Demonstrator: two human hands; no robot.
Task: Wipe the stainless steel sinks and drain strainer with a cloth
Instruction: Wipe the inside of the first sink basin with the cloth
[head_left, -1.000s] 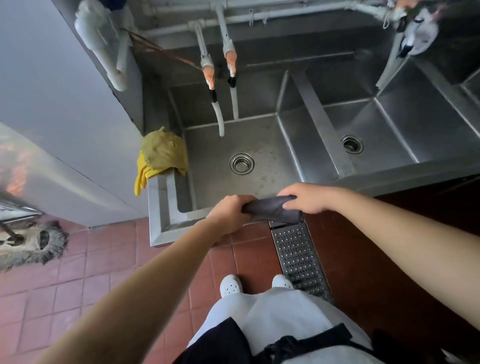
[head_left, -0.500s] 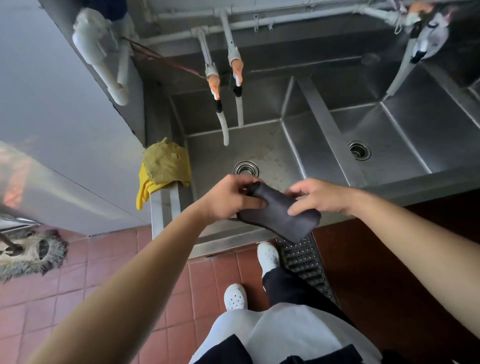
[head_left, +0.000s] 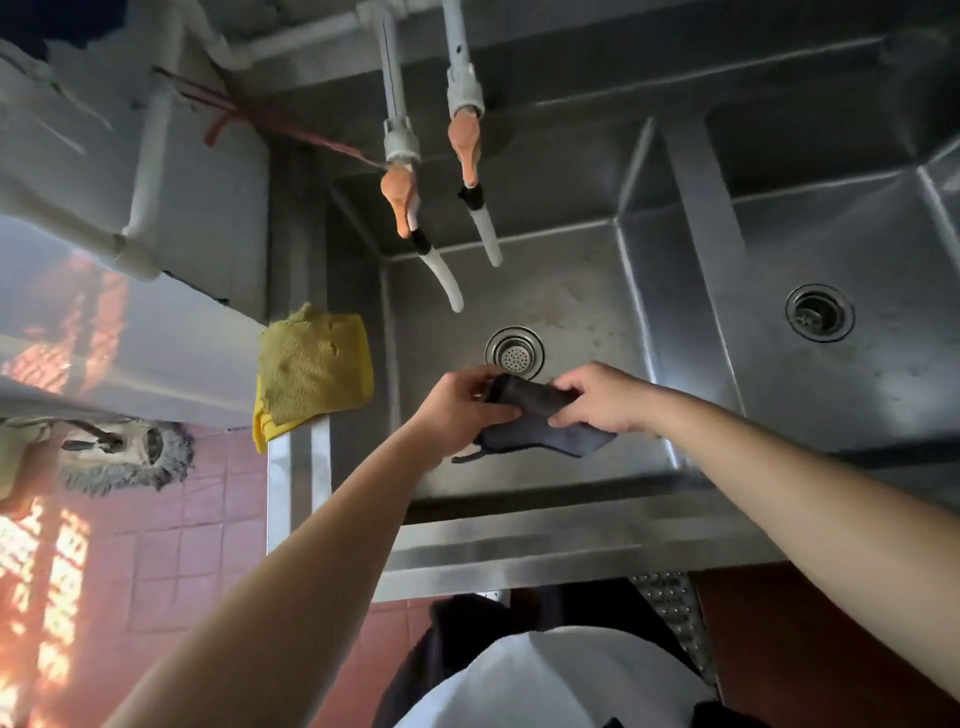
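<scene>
A person leans over a row of stainless steel sinks, seen from above by a camera on their head. Both bare arms reach forward over the left sink (head_left: 571, 291). The left hand (head_left: 460, 410) has its grip closed on one end of a dark grey cloth (head_left: 540, 421), thumb and fingers pinching the folded edge. The right hand (head_left: 597, 397) has its grip closed on the same cloth from the other side, fingers curled over the top. The cloth is bunched between the two hands (a thin loop dangles from its lower left edge) and is held above the basin floor, not pressed to it.

Just beyond the hands, close past the fingertips, sits the round perforated drain strainer (head_left: 515, 352) in the basin floor. Farther beyond it hang two white taps with orange handles (head_left: 400, 195). Well to the right of the right hand, across a steel divider, the second sink (head_left: 857, 374) shows its own open drain (head_left: 820, 313). To the left of the left hand, a yellow rag (head_left: 311, 364) lies draped over the sink's corner rim.
</scene>
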